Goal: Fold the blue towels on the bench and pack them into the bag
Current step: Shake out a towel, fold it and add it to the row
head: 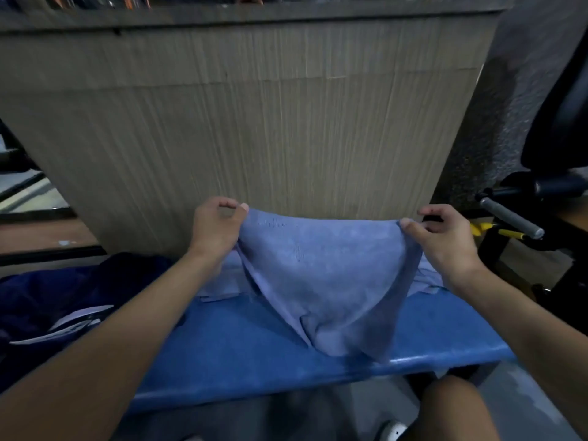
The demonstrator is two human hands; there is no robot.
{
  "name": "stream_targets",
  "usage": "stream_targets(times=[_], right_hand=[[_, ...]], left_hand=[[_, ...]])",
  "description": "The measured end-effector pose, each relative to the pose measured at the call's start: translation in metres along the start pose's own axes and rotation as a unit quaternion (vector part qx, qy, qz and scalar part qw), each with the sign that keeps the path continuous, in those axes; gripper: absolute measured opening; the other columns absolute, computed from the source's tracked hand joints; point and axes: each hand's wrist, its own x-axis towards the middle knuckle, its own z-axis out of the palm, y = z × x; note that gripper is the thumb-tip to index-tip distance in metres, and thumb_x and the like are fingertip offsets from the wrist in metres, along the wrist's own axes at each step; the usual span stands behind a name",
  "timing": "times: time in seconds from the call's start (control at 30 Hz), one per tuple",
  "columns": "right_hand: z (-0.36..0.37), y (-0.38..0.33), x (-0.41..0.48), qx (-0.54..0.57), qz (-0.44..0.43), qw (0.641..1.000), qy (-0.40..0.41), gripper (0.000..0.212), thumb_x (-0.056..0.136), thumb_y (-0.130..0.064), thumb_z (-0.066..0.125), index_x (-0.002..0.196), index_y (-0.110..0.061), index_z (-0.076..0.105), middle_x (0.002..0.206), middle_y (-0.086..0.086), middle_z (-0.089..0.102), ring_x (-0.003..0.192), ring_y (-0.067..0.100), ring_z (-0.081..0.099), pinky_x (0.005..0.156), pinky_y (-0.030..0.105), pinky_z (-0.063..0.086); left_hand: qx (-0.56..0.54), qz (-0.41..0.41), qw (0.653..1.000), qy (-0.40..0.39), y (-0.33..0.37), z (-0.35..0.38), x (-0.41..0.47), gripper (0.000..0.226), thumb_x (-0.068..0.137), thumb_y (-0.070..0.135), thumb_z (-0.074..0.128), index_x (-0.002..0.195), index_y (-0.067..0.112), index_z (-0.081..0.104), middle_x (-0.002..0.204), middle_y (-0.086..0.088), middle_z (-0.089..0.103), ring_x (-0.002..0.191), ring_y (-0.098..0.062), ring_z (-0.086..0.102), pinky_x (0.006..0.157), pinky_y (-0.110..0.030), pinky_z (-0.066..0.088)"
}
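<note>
Blue towel [321,275] hangs, long axis seemingly left-right.

Wooden panel [254,122] close behind bench [254,354]

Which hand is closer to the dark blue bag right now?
Left. The left hand pinches a corner of the towel, just up and right of the bag; the right hand pinches the other corner, across the towel from it.

Pinching blue towel [321,275] by upper corners with left grip [216,230] and right grip [445,240], above worktop [238,354], with dark bag [47,300] at worktop's left end.
</note>
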Motion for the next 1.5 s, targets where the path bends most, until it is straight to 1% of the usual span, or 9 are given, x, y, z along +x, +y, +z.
stream_targets(times=[0.2,0.43,0.6,0.77,0.9,1.07,1.27,1.4,1.5], right_hand=[[-0.001,-0.028,-0.01,0.043,0.017,0.997,-0.064,0.027,0.084,0.003,0.069,0.098,-0.018,0.06,0.074,0.001,0.057,0.075,0.017,0.052,0.068,0.029,0.047],[-0.004,-0.045,-0.016,-0.015,-0.006,0.995,-0.103,0.031,0.087,0.005,0.065,0.114,-0.011,0.062,0.098,0.005,0.067,0.091,0.012,0.062,0.078,0.016,0.054],[-0.009,-0.04,-0.011,-0.149,-0.058,0.981,-0.113,0.014,0.086,0.001,0.067,0.086,-0.012,0.062,0.076,0.012,0.061,0.073,0.017,0.054,0.069,0.035,0.047],[-0.015,-0.033,-0.011,-0.19,-0.053,0.973,-0.123,0.016,0.086,-0.002,0.068,0.078,-0.014,0.058,0.077,0.028,0.063,0.07,0.025,0.056,0.07,0.048,0.05],[-0.015,-0.038,-0.013,-0.156,-0.046,0.98,-0.119,0.016,0.084,0.003,0.069,0.083,-0.011,0.06,0.075,0.018,0.059,0.073,0.02,0.053,0.069,0.033,0.046],[-0.018,-0.045,-0.013,-0.15,-0.05,0.983,-0.092,0.018,0.083,0.0,0.072,0.096,-0.012,0.066,0.089,0.017,0.065,0.078,0.02,0.057,0.077,0.038,0.053],[-0.019,-0.049,-0.013,-0.152,-0.061,0.983,-0.082,0.018,0.085,0.0,0.069,0.099,-0.011,0.066,0.08,0.008,0.062,0.066,0.012,0.055,0.057,0.011,0.048],[-0.021,-0.044,-0.008,-0.186,-0.067,0.975,-0.102,0.013,0.083,-0.003,0.072,0.094,-0.01,0.069,0.082,0.014,0.067,0.069,0.023,0.059,0.069,0.038,0.053],[-0.023,-0.045,-0.007,-0.196,-0.082,0.971,-0.108,0.011,0.085,-0.006,0.071,0.082,-0.015,0.066,0.08,0.018,0.067,0.07,0.025,0.058,0.069,0.042,0.052]], left_hand=[[-0.067,-0.032,0.987,-0.145,0.004,-0.022,-0.009,0.037,0.086,-0.005,0.064,0.116,0.016,0.06,0.098,-0.004,0.069,0.08,-0.009,0.063,0.06,-0.016,0.049],[-0.01,0.024,0.992,-0.127,-0.01,-0.039,-0.018,0.037,0.087,-0.011,0.06,0.111,0.018,0.064,0.1,-0.005,0.069,0.08,-0.007,0.064,0.065,-0.024,0.05],[-0.02,0.027,0.997,-0.066,-0.014,-0.046,-0.014,0.023,0.081,-0.005,0.071,0.075,0.017,0.064,0.07,-0.002,0.062,0.06,-0.004,0.055,0.062,-0.025,0.047],[-0.048,0.01,0.991,-0.127,-0.012,-0.049,-0.012,0.024,0.087,0.001,0.069,0.104,0.017,0.072,0.093,0.004,0.07,0.083,-0.002,0.063,0.075,-0.018,0.049],[-0.014,0.027,0.982,-0.187,-0.011,-0.052,-0.011,0.05,0.083,-0.012,0.065,0.125,0.015,0.062,0.113,0.007,0.066,0.107,-0.004,0.061,0.095,-0.023,0.047],[0.006,0.063,0.991,-0.121,-0.004,-0.052,-0.011,0.039,0.085,-0.009,0.065,0.115,0.015,0.065,0.102,0.007,0.067,0.096,-0.005,0.063,0.083,-0.017,0.048],[0.005,0.097,0.991,-0.089,0.001,-0.053,-0.006,0.031,0.086,-0.004,0.067,0.109,0.017,0.067,0.097,0.01,0.068,0.086,0.004,0.063,0.074,-0.009,0.049],[0.004,0.115,0.989,-0.091,0.004,-0.057,-0.005,0.028,0.087,-0.004,0.067,0.109,0.015,0.067,0.096,0.008,0.069,0.082,0.006,0.064,0.071,-0.007,0.048],[0.001,0.115,0.99,-0.083,0.004,-0.062,-0.005,0.027,0.087,-0.002,0.067,0.107,0.016,0.068,0.094,0.008,0.069,0.081,0.006,0.064,0.07,-0.007,0.048]])
